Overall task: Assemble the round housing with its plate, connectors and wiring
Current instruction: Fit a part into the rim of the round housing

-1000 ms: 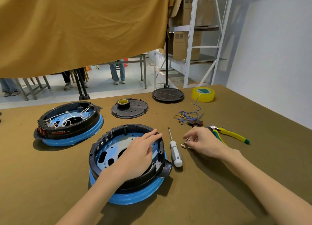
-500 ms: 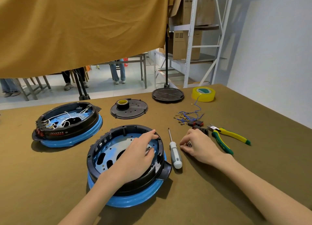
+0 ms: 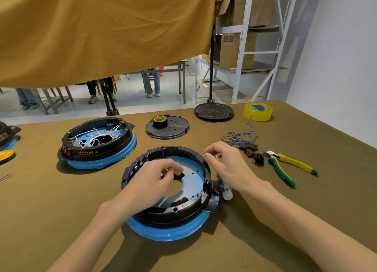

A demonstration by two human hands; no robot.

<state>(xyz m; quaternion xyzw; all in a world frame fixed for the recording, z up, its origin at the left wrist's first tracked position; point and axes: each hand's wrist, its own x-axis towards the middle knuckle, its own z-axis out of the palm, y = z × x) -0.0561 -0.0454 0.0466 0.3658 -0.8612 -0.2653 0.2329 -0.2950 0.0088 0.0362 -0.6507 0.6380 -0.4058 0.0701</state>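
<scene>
Change: a second before, our right hand (image 3: pixel 228 165) lay on the table (image 3: pixel 265 231) picking at small screws beside the screwdriver (image 3: pixel 225 192); at this moment we had lifted it to the housing's right rim, thumb and forefinger pinched on something small and pale, probably a screw, though too small to be sure
Left hand (image 3: pixel 151 182): it had shifted from the right of the plate toward the middle, fingers curled down on the plate; whether it pinched anything we could not tell
Meaning: we judged the plate was seated and about to be fastened; connectors and wiring were not yet fitted
Round housing (image 3: pixel 173 210): it sat on the table right before us, a black ribbed plastic ring with slots and a small handle-like lug, on a glossy blue base
Plate (image 3: pixel 193 178): flat, smooth, blue-filmed disc with small holes and a large middle opening, lying inside the ring
Wiring (image 3: pixel 240 137): thin blue leads with brass-coloured ends, loose on the table well to the right
Connectors (image 3: pixel 250 149): small black and red blocks just beside the leads
Pliers (image 3: pixel 289 167): yellow-green grips, metal nose, near the connectors
Finished unit (image 3: pixel 98 143): same shape, white wires inside, to the left behind
Tape (image 3: pixel 258 111): shiny yellow roll at the far edge
Table cover: matte olive felt-like cloth
</scene>
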